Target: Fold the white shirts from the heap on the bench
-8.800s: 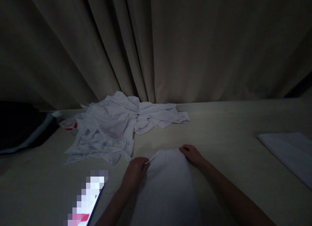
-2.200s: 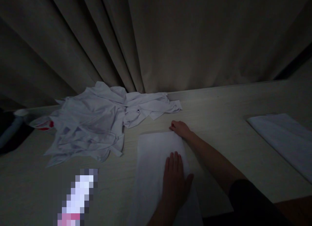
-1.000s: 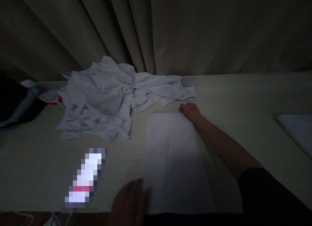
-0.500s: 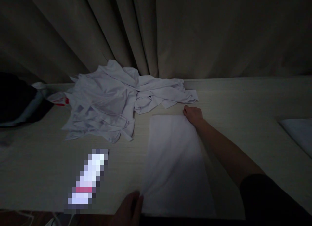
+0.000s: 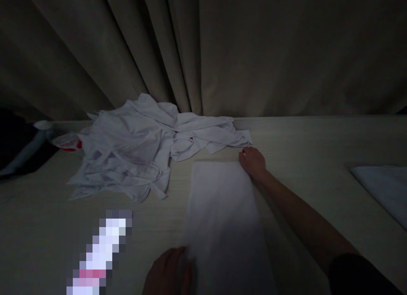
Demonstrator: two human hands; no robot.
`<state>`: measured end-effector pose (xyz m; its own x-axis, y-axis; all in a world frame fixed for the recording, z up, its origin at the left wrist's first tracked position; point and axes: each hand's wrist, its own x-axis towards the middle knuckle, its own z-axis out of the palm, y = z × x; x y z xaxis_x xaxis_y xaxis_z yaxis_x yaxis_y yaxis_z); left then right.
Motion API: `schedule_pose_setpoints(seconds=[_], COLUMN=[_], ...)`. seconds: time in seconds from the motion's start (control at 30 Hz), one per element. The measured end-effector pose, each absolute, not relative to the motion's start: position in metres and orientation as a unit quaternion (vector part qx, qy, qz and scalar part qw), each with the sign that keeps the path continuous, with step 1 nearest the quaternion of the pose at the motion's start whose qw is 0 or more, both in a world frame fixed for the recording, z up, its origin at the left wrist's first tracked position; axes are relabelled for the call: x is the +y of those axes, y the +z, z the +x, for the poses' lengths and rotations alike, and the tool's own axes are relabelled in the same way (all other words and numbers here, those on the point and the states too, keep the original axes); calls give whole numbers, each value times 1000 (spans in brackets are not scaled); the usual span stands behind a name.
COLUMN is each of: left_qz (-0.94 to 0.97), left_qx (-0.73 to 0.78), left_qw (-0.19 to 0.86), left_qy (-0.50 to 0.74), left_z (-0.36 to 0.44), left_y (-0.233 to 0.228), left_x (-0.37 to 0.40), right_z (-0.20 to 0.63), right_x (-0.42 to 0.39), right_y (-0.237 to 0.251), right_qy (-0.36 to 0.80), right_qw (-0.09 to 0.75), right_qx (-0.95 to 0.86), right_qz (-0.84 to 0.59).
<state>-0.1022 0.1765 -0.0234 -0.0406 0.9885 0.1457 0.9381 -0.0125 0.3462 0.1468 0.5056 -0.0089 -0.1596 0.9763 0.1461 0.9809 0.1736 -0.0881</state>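
On the pale wood-grain bench [image 5: 318,150], a long white rectangle of folded cloth [image 5: 222,214] lies flat, running from the near edge toward the hanging beige curtain [image 5: 254,53]. At its far right corner rests the right hand [image 5: 253,162], fingers curled down onto the corner; whether that grip pinches the fabric or only presses it, I cannot tell. At the near left corner sits the left hand [image 5: 168,273], blurred, touching the cloth's edge, its grip likewise unclear. Just beyond the cloth, a rumpled heap of white garments [image 5: 133,150] spreads to the left against the curtain. Well apart on the right lies another flat white folded cloth [image 5: 381,189]. A pixelated bright strip [image 5: 98,252] lies left of the left hand.
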Motion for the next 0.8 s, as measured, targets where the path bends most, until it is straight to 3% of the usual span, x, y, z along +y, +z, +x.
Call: schedule_pose_setpoints(seconds=[0.13,0.37,0.8], left_qz=[734,732,706], left_qx=[638,659,693], left_qw=[-53,-102,-95], left_qy=[227,139,110], left_z=[-68,-45,-64], left_y=[-24,-30,-46], left_x=[255,391,399], right_z=[147,132,132], right_x=[468,435,433], right_y=[-12,-49,-58], right_qy=[-8,-27,-3], right_qw=[157,120,111], right_qx=[-819,-837,-822], right_qz=[-551,-534,-559])
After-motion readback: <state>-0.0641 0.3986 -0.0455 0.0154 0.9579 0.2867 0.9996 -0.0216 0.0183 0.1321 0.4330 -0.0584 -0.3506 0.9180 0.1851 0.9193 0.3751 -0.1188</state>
